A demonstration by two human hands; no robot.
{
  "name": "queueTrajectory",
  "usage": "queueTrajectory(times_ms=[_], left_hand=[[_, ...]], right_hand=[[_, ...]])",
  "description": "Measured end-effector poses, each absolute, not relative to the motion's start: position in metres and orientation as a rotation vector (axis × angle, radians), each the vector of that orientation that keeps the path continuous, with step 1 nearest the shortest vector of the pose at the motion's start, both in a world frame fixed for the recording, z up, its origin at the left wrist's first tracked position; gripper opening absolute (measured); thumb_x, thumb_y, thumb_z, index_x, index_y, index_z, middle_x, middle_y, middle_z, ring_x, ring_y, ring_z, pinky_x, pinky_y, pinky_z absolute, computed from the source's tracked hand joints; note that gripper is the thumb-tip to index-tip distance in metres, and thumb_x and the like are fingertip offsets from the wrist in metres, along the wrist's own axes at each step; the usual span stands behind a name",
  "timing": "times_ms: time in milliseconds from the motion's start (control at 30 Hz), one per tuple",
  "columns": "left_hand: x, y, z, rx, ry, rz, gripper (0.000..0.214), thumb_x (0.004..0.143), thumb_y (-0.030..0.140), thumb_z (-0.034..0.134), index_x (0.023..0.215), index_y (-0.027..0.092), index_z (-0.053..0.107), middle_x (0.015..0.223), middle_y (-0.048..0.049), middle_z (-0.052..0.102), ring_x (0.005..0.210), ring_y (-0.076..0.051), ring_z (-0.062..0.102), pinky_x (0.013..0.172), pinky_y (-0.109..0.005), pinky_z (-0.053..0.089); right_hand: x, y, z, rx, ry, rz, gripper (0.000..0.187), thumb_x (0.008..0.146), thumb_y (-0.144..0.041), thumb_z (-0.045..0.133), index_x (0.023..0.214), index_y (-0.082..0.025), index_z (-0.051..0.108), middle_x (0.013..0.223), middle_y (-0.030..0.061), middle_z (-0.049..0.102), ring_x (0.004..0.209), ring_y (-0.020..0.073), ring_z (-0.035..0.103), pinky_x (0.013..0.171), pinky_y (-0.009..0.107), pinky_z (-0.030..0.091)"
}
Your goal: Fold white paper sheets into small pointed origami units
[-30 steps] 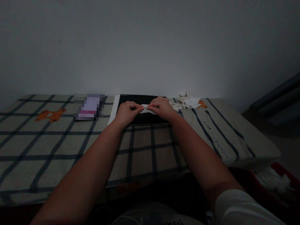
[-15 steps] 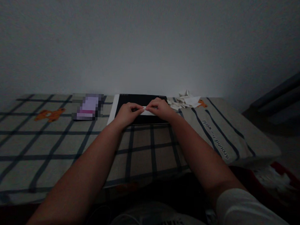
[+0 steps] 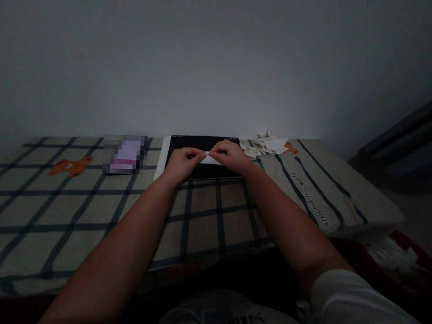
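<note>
My left hand [image 3: 180, 163] and my right hand [image 3: 231, 155] meet over a black board [image 3: 205, 145] lying at the far side of a checked cloth. Both pinch a small folded white paper [image 3: 212, 159] between their fingertips, the left at its left end, the right at its right end. The paper rests just above the black board. A white sheet edge [image 3: 160, 163] sticks out from under the board's left side.
A heap of folded white paper pieces [image 3: 265, 145] lies right of the board near the wall. A blurred purple object [image 3: 126, 154] sits left of it. The checked cloth [image 3: 74, 208] with orange bear prints covers the surface; its right edge drops off toward the floor.
The hands have stayed in place over the board. The small paper looks slightly more raised and folded to a point between the fingertips.
</note>
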State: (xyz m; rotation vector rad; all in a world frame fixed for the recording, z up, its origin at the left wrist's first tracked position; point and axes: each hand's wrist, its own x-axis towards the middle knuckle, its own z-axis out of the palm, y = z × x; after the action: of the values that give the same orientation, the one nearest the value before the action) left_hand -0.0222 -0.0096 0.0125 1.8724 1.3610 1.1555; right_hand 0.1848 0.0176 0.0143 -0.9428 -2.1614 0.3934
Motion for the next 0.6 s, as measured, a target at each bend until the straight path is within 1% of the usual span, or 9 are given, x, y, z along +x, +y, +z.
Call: queueTrajectory(times_ms=[133, 333, 500, 600], left_hand=[[-0.0194, -0.0105, 0.0126, 1.820, 1.378, 1.237, 0.029, 0.079, 0.047, 0.070, 0.087, 0.020, 0.080, 0.088, -0.0060, 0.078, 0.084, -0.024, 0.068, 0.080, -0.037, 0.052], [-0.0164, -0.0114, 0.0118, 1.769, 1.404, 1.336, 0.021, 0.077, 0.041, 0.072, 0.084, 0.022, 0.079, 0.093, -0.0056, 0.078, 0.093, -0.026, 0.070, 0.091, -0.039, 0.053], [-0.0152, -0.0115, 0.0116, 1.701, 1.431, 1.321, 0.027, 0.076, 0.043, 0.073, 0.088, 0.020, 0.079, 0.093, -0.0074, 0.079, 0.091, -0.026, 0.070, 0.086, -0.039, 0.053], [-0.0161, -0.0109, 0.0113, 1.694, 1.433, 1.284, 0.028, 0.075, 0.044, 0.074, 0.088, 0.019, 0.079, 0.091, -0.0073, 0.079, 0.088, -0.026, 0.070, 0.084, -0.039, 0.053]], right_hand=[[0.1823, 0.0163, 0.0162, -0.985, -2.102, 0.372, 0.023, 0.090, -0.036, 0.062, 0.080, -0.020, 0.075, 0.085, 0.0041, 0.073, 0.088, 0.0197, 0.060, 0.086, 0.035, 0.042], [0.1774, 0.0155, 0.0166, -1.070, -2.047, 0.369, 0.024, 0.090, -0.038, 0.063, 0.081, -0.022, 0.077, 0.085, 0.0040, 0.074, 0.089, 0.0207, 0.061, 0.086, 0.037, 0.043], [0.1747, 0.0152, 0.0168, -1.090, -2.012, 0.389, 0.021, 0.090, -0.036, 0.064, 0.081, -0.023, 0.078, 0.086, 0.0044, 0.075, 0.090, 0.0211, 0.061, 0.086, 0.037, 0.044], [0.1759, 0.0150, 0.0173, -1.070, -2.028, 0.452, 0.019, 0.088, -0.033, 0.064, 0.084, -0.022, 0.078, 0.087, 0.0045, 0.075, 0.089, 0.0201, 0.062, 0.085, 0.035, 0.045]])
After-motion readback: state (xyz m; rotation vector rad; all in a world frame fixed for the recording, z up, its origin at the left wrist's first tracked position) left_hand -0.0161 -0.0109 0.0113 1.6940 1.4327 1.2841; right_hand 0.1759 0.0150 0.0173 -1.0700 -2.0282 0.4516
